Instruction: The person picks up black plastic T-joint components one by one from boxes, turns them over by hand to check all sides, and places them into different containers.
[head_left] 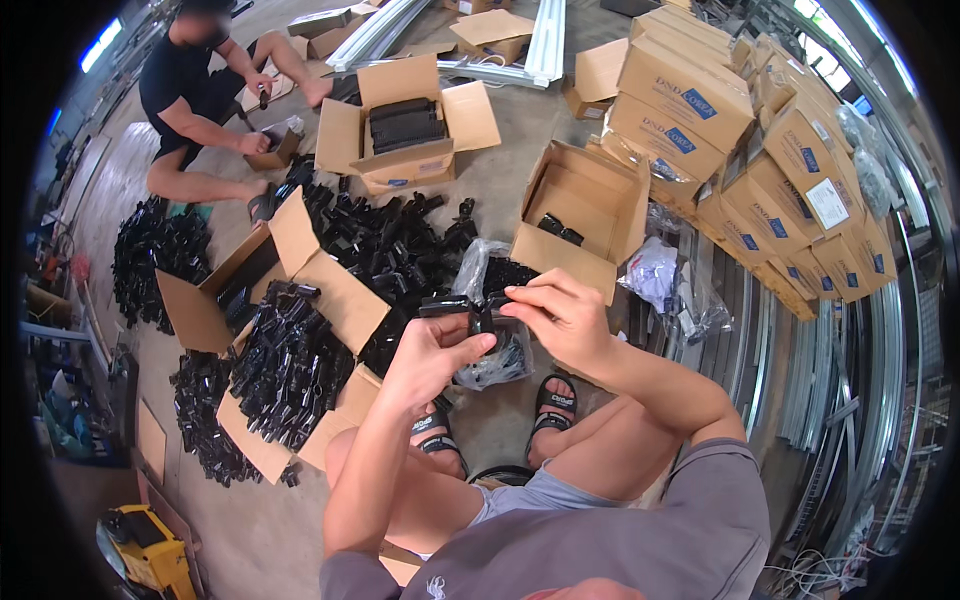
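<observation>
Left hand [437,352] grips black part [481,320]; right hand [568,315] pinches its right end, thumb against fingers. Part held up, overlapping plastic bag [490,377] in view; black pile [405,238] beyond.

Glossy held part [481,321], matt cardboard boxes [655,120]

From the left hand [432,355] and right hand [568,318], with 12 at the top, a lane of floor [508,175] runs bare at 12 o'clock, past a clear bag [485,262]. An open box [585,205] bounds it between 1 and 2, a filled carton [345,130] at 11. A heap [385,235] blocks 10; a raised flap [340,300] stands at 9. Metal bars [790,390] crowd 4. Sandals [555,400] flank a gap at 6.
</observation>
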